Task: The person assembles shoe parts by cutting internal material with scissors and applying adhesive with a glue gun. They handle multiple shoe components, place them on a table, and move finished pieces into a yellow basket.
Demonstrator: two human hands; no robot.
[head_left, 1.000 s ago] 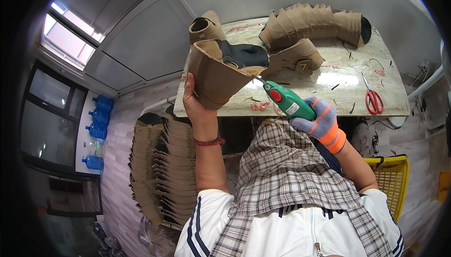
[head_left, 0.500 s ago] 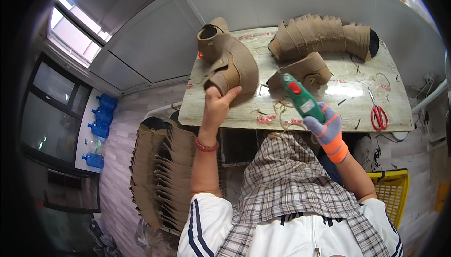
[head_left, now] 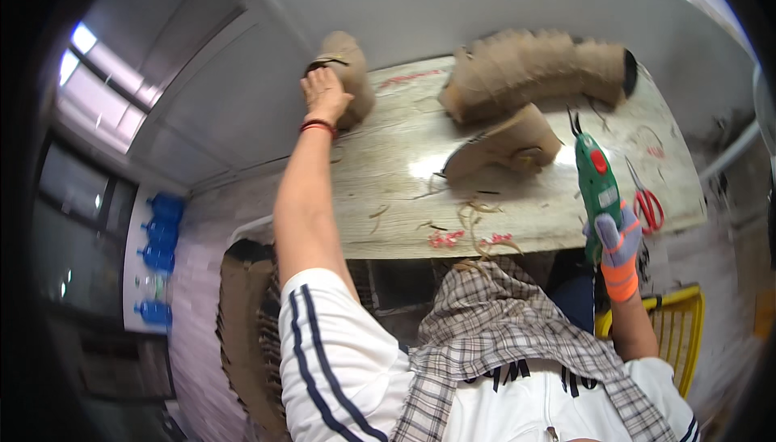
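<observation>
Tan curved piece (head_left: 358, 80) under left hand (head_left: 326, 94), table's (head_left: 388, 191) far-left corner.

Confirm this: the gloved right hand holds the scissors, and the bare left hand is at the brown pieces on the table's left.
Wrong tool: the head view shows the gloved right hand holding a green tool; the scissors lie on the table. The bare left hand is indeed at those brown pieces.
</observation>
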